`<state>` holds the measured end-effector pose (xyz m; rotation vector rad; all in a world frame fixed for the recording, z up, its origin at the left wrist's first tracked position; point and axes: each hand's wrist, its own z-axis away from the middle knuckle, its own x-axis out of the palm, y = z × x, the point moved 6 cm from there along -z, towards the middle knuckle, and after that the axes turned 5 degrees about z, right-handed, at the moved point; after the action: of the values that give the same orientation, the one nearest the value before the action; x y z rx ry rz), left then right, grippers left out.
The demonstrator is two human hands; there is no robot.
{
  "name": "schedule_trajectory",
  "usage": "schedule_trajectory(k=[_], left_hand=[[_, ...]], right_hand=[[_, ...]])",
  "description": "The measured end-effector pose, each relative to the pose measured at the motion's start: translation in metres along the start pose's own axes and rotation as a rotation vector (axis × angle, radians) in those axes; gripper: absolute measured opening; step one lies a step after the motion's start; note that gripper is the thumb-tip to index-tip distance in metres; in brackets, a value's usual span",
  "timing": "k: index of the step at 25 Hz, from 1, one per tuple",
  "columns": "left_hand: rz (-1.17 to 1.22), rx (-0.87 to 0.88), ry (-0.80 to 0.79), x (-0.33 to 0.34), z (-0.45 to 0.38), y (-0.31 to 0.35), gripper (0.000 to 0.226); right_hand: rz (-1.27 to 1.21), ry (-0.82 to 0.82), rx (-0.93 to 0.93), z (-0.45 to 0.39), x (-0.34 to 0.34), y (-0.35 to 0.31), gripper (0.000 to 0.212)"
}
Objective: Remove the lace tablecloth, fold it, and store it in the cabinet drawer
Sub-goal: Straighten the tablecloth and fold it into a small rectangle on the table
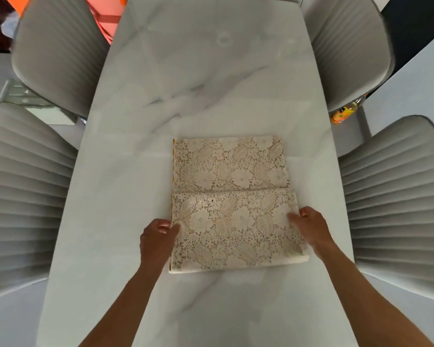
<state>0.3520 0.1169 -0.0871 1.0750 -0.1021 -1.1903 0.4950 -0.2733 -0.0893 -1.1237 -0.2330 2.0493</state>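
Scene: I stand at the near end of a white marble table (211, 71), looking straight down at it, with four grey ribbed chairs pushed in, two along each side of the frame.
Tablecloth: the lace tablecloth (232, 204) lies in the lower centre of the frame, already off the bare top and folded to a rectangle, a nearer flap doubled over the farther half with a crease line running across the middle.
Left hand: my left hand (158, 237) sits at the cloth's left edge, fingers curled and pinching the layered hem; how firm the pinch is I cannot tell.
Right hand: my right hand (308, 227) lies on the cloth's right edge, fingers spread flat on the lace, pressing more than gripping.
Stage: folding looks nearly done, by my reading; perhaps one more fold, then the carry to the cabinet drawer, which is nowhere in frame.
Risk, slip: the marble looks slick, so a one-sided pull could slide the whole stack and skew the edges.
Risk, lift: the lace is limp and open, so a lift by the edges alone could let the middle sag and the layers spill apart.
Risk, snag: fingertips could catch in the openwork.
Elsewhere: an orange bottle (343, 113) stands past the table's right edge, well apart from the cloth.
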Motion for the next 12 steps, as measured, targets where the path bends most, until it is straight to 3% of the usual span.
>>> schedule_trajectory(k=[2,5,7,8,10,12], left_hand=[[-0.066,0.056,0.027,-0.002,0.014,-0.004,0.013],[-0.145,0.088,0.021,-0.003,0.031,-0.021,0.012],[-0.191,0.104,0.069,-0.004,0.047,-0.027,0.015],[-0.254,0.173,0.107,-0.004,0.057,-0.025,0.018],[-0.499,0.468,0.077,0.009,0.077,-0.013,0.033],[-0.723,0.748,-0.085,0.033,0.095,-0.007,0.05]], right_hand=[[-0.002,0.018,0.003,0.006,0.0,0.013,0.024],[-0.098,-0.107,0.035,0.013,0.002,0.02,0.038],[0.066,-0.066,-0.039,0.024,-0.005,0.015,0.046],[0.25,0.048,-0.139,0.033,-0.008,0.011,0.047],[0.57,0.206,-0.511,0.066,0.004,0.007,0.052],[0.754,0.1,-0.773,0.092,0.031,0.022,0.067]])
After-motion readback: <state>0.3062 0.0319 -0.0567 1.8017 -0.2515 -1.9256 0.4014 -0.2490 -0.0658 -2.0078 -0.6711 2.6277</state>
